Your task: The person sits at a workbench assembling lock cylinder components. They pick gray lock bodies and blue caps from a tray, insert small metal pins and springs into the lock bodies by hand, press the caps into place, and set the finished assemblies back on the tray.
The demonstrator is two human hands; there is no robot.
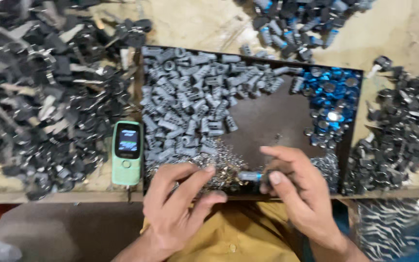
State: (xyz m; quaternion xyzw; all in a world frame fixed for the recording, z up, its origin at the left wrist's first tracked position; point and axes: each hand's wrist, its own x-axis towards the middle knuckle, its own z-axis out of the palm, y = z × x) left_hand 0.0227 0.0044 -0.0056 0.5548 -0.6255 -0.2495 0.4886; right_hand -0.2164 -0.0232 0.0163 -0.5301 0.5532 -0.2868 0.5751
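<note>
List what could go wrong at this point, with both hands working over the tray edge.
1. The small grey cylinder pinched in the right hand sits at the tray's near edge; a slipped grip could drop it onto the lap.
2. The left hand digs in shiny metal bits that may scatter or prick.
3. The green phone lies beside the black parts pile, so could get knocked.

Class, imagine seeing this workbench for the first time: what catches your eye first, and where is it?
The bright blue caps heaped in the tray's far right corner stand out first. Next, the mint-green mobile phone lying left of the tray. Near the front edge, the right hand holds a small grey cylinder.
</note>
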